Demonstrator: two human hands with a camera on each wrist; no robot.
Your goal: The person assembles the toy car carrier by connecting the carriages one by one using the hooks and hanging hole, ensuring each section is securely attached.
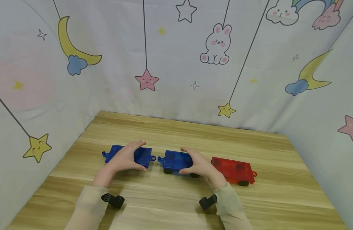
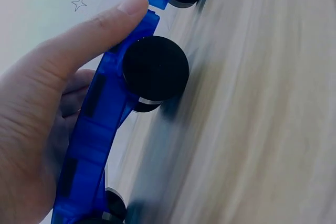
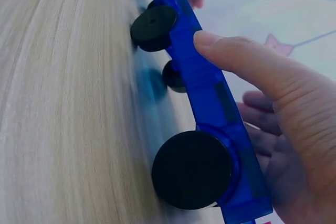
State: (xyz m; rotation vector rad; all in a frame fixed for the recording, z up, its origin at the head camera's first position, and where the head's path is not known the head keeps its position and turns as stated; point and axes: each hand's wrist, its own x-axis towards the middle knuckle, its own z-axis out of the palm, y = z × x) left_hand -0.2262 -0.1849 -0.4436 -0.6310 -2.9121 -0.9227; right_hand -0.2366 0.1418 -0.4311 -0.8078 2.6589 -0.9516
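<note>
Two blue see-through toy train cars with black wheels are end to end on the wooden table. My left hand (image 1: 124, 158) holds the left blue car (image 1: 143, 156) across its width, with the thumb on the near edge and the fingers on the far side. The right blue car (image 1: 176, 160) is held the same way by my right hand (image 1: 200, 163). The ring (image 1: 153, 158) of the left car and the hook (image 1: 160, 159) of the right car face each other, a small gap apart. Each palm hides part of its car.
A red toy train car (image 1: 237, 170) stands to the right, just beyond my right hand, its ring (image 1: 254, 173) pointing right. The wooden table (image 1: 165, 204) reaches back to a white cloth (image 1: 176, 105) printed with stars, moons and a rabbit, which also hangs at both sides.
</note>
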